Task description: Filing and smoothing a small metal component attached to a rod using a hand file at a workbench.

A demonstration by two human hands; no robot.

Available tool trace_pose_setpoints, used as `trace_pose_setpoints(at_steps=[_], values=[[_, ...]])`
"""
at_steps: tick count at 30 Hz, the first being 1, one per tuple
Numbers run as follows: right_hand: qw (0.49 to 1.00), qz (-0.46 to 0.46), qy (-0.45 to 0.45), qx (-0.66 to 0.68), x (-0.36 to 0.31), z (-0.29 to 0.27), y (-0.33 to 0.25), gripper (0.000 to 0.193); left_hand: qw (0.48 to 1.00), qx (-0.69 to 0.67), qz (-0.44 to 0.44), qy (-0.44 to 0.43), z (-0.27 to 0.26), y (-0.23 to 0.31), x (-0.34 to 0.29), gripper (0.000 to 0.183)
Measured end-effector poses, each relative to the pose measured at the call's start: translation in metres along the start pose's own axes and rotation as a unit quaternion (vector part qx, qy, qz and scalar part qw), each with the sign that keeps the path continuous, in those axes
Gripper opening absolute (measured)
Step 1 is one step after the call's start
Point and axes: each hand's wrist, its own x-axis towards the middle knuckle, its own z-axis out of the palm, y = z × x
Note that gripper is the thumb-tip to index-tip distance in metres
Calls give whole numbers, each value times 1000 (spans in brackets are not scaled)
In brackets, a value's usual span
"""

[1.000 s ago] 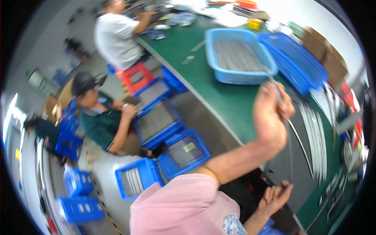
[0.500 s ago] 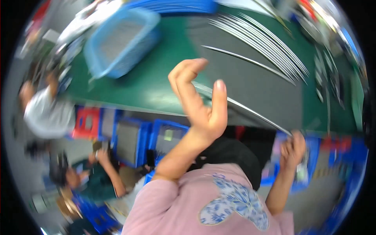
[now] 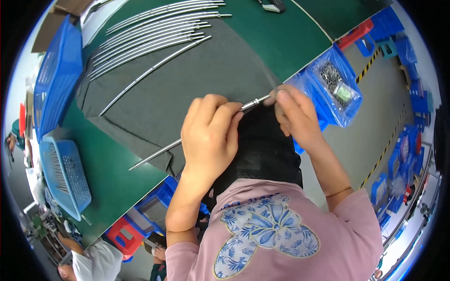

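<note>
My left hand point(image 3: 209, 133) is closed around a thin metal rod point(image 3: 157, 154), which slants over the near edge of the table from lower left to upper right. Past my left fingers, a stepped collar point(image 3: 253, 103) shows near the rod's right end. There my right hand point(image 3: 295, 114) pinches the tip between thumb and fingers; its fingertips are smeared by motion. A faint blurred streak rises just above them, too unclear to name. One separate rod point(image 3: 150, 70) lies on the dark grey cloth point(image 3: 197, 70), beside a row of several similar rods point(image 3: 150, 37).
A light blue basket point(image 3: 77, 175) with rods inside stands at the left, below a darker blue basket point(image 3: 58, 75). To the right, a blue bin point(image 3: 349, 70) holds bagged small metal parts. A black-handled tool point(image 3: 272, 5) lies at the far edge. Another person point(image 3: 101, 260) sits lower left.
The view has turned, shifting the table in the picture. My left hand, earlier raised with fingers apart, now grips the rod. My right hand remains at the rod's end.
</note>
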Motion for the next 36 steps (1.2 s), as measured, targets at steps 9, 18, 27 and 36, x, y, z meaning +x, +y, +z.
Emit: trace_pose_setpoints(at_steps=[9,18,27,36], values=[[845,-183,193,-464,-12,-3,8,38,998,26,-42,-30,3,7,7,15],[809,-239,121,-523,-20,-9,5,47,999,-13,-42,5,12,6,7,15],[885,-248,66,-389,-41,16,14,51,998,-12,-61,22,17,8,5,15],[838,-246,59,-483,-51,20,23,54,997,-8,-65,41,19,8,4,14]])
